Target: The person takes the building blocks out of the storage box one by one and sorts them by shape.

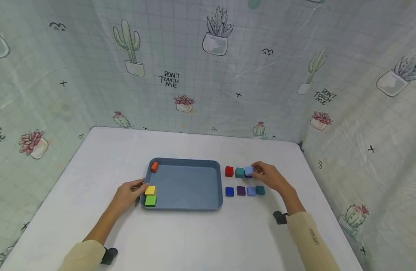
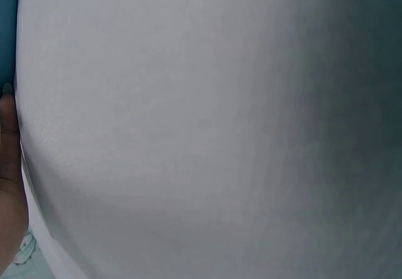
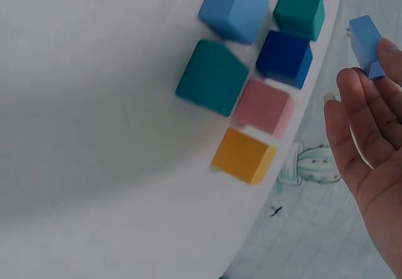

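Note:
My right hand pinches a light blue block between thumb and fingers, raised above the back row of blocks. In the right wrist view the same light blue block shows at the fingertips of the right hand. At the left side of a blue-grey tray, my left hand holds the rim, thumb beside a yellow block. A green block and an orange block also lie along the tray's left side. Only the left hand's edge shows in the left wrist view.
Right of the tray, the back row includes red, teal, dark blue, pink and yellow-orange blocks. The front row has blue, purple, light blue and teal blocks. A patterned curtain surrounds the white table.

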`<control>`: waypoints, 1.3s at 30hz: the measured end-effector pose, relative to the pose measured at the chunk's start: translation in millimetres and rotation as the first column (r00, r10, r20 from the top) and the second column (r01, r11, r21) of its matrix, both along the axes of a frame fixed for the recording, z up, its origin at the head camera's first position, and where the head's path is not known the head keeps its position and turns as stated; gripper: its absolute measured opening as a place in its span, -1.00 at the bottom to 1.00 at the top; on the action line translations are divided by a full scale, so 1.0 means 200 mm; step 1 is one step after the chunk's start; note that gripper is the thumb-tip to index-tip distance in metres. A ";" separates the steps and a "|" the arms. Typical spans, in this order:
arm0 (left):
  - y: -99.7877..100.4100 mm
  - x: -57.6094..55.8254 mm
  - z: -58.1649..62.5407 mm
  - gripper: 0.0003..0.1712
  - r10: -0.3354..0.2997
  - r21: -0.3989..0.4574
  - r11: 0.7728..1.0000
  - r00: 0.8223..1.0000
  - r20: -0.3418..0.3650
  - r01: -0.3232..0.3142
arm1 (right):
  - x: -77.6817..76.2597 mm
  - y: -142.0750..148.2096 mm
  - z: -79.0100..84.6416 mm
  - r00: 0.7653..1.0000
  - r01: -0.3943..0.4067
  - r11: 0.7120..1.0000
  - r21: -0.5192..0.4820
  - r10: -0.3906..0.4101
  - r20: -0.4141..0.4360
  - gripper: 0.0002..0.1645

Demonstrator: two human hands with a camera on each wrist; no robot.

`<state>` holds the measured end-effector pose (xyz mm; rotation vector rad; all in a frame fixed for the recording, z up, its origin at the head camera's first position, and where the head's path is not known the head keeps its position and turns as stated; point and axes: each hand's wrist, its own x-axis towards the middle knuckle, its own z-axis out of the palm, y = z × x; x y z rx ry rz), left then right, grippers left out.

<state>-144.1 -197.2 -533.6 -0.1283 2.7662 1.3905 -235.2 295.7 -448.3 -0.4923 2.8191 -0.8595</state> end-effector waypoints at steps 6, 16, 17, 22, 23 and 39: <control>0.00 0.00 0.00 -0.29 -0.004 0.004 1.000 1.000 -0.007 0.004 | 0.03 0.11 -0.01 0.999 0.054 0.999 0.006 -0.054 -0.001 -0.52; -0.01 -0.01 0.00 -0.29 -0.009 0.000 1.000 1.000 -0.013 0.009 | 0.09 0.34 -0.08 0.996 0.094 0.995 0.046 -0.094 0.000 -0.52; -0.01 -0.01 0.00 -0.29 -0.010 0.000 1.000 1.000 -0.014 0.010 | 0.10 0.36 -0.09 0.995 0.100 0.994 0.053 -0.101 0.012 -0.52; -0.02 0.00 0.00 -0.29 -0.012 -0.023 1.000 1.000 -0.024 0.011 | 0.14 0.40 -0.16 0.989 0.133 0.989 0.072 -0.137 0.062 -0.54; -0.02 -0.01 0.00 -0.29 -0.009 -0.022 1.000 1.000 -0.022 0.009 | 0.14 0.40 -0.17 0.987 0.140 0.988 0.070 -0.145 0.074 -0.55; -0.01 -0.01 -0.02 -0.27 -0.003 0.019 1.000 1.000 0.011 0.003 | 0.16 0.39 -0.23 0.972 0.173 0.974 0.143 -0.193 0.137 -0.60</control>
